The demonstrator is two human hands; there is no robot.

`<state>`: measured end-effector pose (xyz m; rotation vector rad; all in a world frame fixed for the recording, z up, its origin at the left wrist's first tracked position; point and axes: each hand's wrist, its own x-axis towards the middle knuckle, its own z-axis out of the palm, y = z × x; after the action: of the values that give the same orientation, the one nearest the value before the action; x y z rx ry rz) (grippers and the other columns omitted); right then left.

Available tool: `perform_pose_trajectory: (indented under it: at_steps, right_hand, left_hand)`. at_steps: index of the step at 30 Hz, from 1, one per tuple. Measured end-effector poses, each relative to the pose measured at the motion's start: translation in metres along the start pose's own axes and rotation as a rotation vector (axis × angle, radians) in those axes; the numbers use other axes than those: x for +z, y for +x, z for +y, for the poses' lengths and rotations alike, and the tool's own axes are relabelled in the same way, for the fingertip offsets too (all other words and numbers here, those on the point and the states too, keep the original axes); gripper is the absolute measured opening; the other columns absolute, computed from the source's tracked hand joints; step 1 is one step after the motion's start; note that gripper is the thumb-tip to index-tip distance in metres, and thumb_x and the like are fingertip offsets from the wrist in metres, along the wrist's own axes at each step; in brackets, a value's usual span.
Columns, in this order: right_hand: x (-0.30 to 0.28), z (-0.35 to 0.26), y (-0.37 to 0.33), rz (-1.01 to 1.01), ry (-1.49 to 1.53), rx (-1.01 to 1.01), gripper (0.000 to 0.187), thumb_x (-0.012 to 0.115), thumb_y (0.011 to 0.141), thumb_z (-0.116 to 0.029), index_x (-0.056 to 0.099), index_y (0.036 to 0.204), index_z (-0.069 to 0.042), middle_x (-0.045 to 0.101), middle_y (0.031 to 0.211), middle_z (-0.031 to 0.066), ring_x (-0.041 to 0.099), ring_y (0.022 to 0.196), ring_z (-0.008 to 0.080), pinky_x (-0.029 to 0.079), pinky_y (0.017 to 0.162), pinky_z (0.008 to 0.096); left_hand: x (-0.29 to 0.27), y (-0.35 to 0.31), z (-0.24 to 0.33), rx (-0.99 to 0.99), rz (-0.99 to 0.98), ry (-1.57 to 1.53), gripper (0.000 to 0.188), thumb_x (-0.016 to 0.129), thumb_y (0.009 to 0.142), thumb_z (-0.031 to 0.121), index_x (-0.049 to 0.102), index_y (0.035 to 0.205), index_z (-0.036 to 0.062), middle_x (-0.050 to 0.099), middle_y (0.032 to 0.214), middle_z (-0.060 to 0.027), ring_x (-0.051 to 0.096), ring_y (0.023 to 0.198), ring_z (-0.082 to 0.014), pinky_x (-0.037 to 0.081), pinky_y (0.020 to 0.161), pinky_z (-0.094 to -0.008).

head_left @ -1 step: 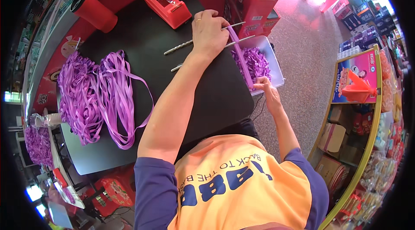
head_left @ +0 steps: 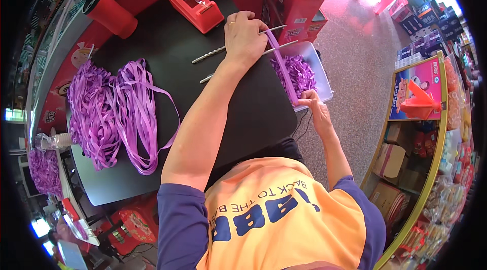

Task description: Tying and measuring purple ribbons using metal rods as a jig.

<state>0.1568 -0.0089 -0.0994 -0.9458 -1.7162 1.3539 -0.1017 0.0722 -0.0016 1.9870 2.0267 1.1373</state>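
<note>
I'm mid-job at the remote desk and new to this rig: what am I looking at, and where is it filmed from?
No machine here: these are a person's bare hands. The view comes from a wide fisheye camera on their head, looking down, so straight edges bend near the rim. Picture left is their left.

On the black table lie two purple ribbon bundles, with a red tape dispenser and a red tumbler.

The right hand pinches a purple strip above a white tub of purple pieces. The left hand covers two metal rods; its grip is hidden.
</note>
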Motion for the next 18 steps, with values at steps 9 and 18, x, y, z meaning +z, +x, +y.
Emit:
perform_pose_trajectory:
  at_steps: [9, 18]
  right_hand:
    - [-0.009, -0.081, 0.011, 0.083, -0.051, -0.299, 0.059, 0.035, 0.094, -0.05, 0.069, 0.081, -0.004, 0.044, 0.084, 0.0041, 0.043, 0.084, 0.0164, 0.033, 0.078, 0.0298]
    - [-0.004, -0.126, 0.113, -0.103, 0.227, -0.513, 0.074, 0.022, 0.095, -0.057, 0.067, 0.082, 0.001, 0.045, 0.089, 0.0052, 0.045, 0.088, 0.0184, 0.034, 0.089, 0.0345]
  left_hand:
    - [-0.001, 0.0, 0.002, -0.005, -0.03, 0.016, 0.016, 0.064, 0.066, 0.011, 0.074, 0.079, 0.0142, 0.057, 0.112, -0.0094, 0.045, 0.113, -0.0289, 0.035, 0.097, -0.0396]
    - [-0.002, 0.001, 0.001, -0.015, -0.05, 0.017, 0.019, 0.062, 0.067, 0.015, 0.073, 0.082, 0.0139, 0.057, 0.116, -0.0107, 0.045, 0.114, -0.0296, 0.036, 0.098, -0.0395]
